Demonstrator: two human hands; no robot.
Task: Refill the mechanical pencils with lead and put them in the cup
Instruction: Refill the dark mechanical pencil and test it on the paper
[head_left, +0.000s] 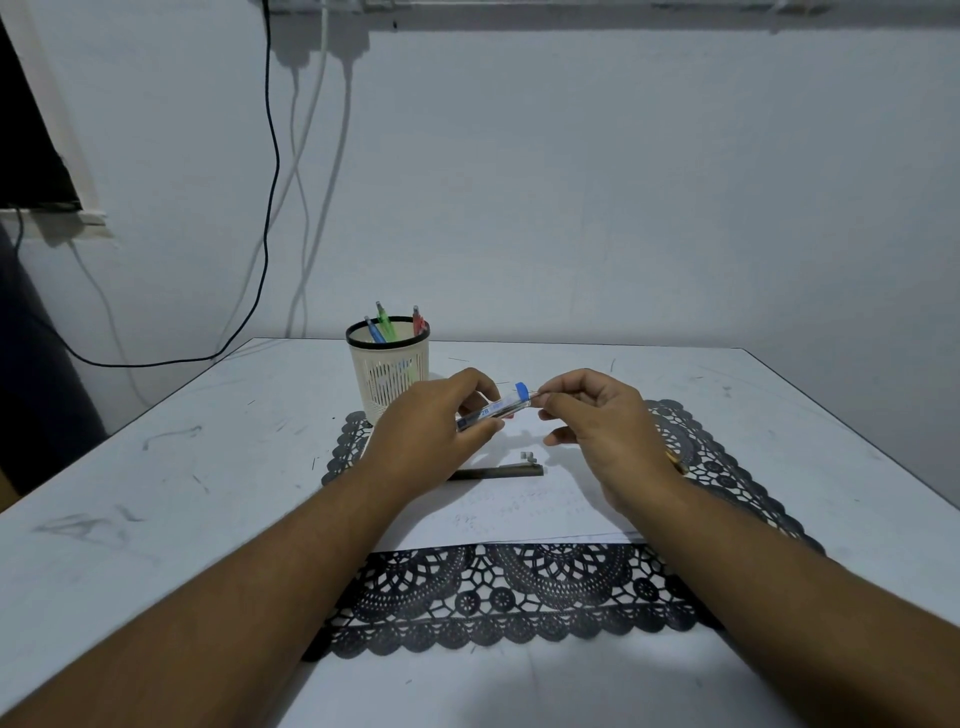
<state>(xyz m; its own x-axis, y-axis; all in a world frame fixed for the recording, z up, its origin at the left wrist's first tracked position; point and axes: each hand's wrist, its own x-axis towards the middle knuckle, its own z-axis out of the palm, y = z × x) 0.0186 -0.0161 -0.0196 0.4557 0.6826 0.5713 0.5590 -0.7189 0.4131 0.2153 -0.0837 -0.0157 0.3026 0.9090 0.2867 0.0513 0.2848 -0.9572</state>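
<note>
Head view is showing my left hand (441, 426) gripping the lead tube (493, 410), and my right hand (597, 415) pinching at its open blue-capped end. I think I am pulling lead out; next it needs the dark pencil (498, 472) lying just under my hands. Behind my left hand, the cup (388, 369) is holding three pencils.

lead tube (496, 409): clear, blue cap open, tilted | cup (388, 372): three pencils upright

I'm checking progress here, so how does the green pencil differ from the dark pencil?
The green pencil stands tilted in the cup; the dark pencil lies flat on the paper. The green one is bright and translucent; the dark one is dull brown-black. Neither is being held: the left hand grips the lead tube.
</note>
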